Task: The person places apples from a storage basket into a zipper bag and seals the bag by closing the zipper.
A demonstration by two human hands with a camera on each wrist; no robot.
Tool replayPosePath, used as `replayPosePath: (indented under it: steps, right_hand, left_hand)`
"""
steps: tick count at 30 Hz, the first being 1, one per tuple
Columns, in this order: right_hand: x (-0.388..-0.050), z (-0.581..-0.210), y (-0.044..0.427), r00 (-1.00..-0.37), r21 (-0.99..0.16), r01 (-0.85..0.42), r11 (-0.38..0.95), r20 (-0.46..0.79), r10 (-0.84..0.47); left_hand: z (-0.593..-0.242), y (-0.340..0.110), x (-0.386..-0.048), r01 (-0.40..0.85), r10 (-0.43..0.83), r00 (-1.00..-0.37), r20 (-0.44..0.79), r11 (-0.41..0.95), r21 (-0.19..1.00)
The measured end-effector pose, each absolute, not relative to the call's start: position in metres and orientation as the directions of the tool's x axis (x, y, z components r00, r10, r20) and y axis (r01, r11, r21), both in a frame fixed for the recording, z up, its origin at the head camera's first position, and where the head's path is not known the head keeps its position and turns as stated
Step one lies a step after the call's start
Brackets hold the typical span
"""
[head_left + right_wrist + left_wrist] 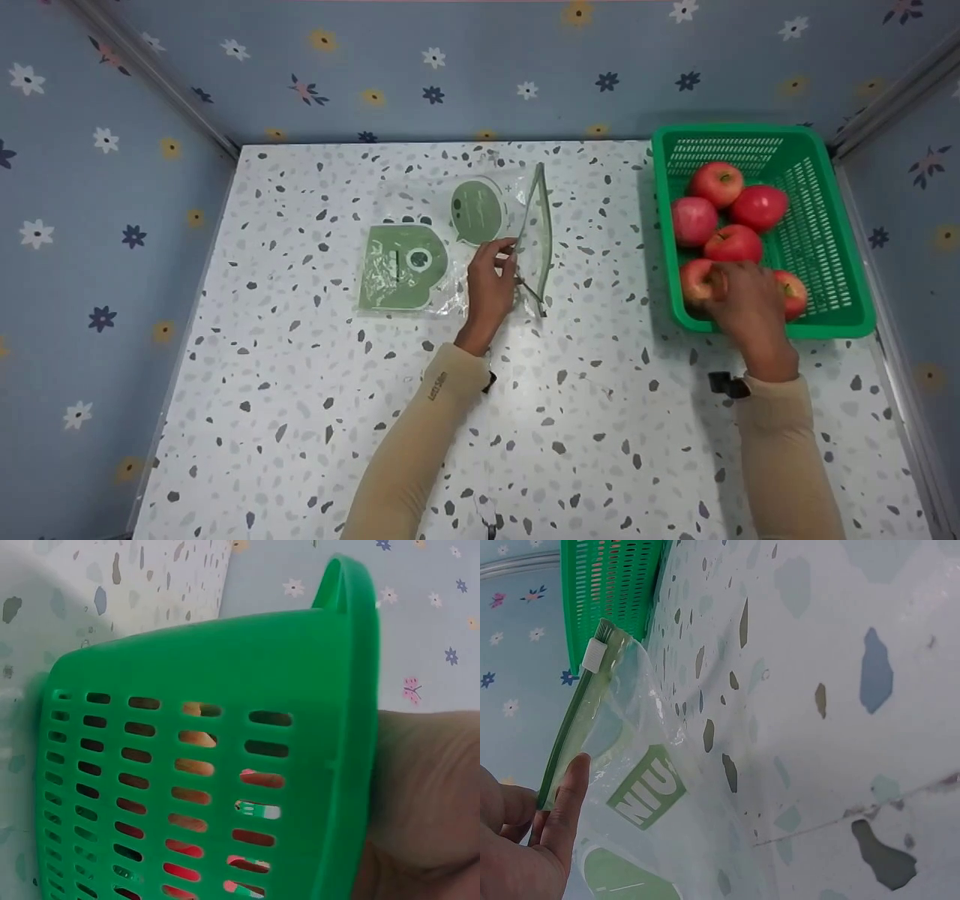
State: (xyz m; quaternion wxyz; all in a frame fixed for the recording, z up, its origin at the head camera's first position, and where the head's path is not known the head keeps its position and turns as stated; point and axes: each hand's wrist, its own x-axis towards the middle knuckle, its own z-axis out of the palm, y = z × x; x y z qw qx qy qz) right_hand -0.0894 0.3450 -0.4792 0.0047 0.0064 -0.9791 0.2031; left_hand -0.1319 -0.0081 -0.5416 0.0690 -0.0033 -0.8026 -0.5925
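Note:
A clear plastic zip bag with green printing (405, 274) lies flat on the speckled table, its mouth raised and parted at the right end. The left hand (491, 289) pinches the bag's green zip edge; in the left wrist view the thumb and fingers of that left hand (536, 840) hold the edge (568, 731), with a white slider (594, 655) farther along. Inside the green basket (832, 331), the right hand (750, 307) has its fingers curled on a red apple (694, 281) at the front left. The basket wall (225, 652) hides those fingers in the right wrist view.
Several other apples (733, 244) lie in the basket, mostly on its left side, with one (792, 295) right of the hand. The basket stands at the table's back right, near the flowered back wall (480, 67) and the right wall (922, 225).

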Motion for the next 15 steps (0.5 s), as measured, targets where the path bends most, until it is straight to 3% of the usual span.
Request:
replayPosePath:
  steps: [15]
  right_hand:
    - [-0.0963,-0.4836,0.3484,-0.999,-0.35,0.027,0.937,-0.04,0.013]
  left_hand:
    - [-0.5451,-0.0088,-0.1331,0.092,-0.075,-0.99,0.12,0.297,0.95]
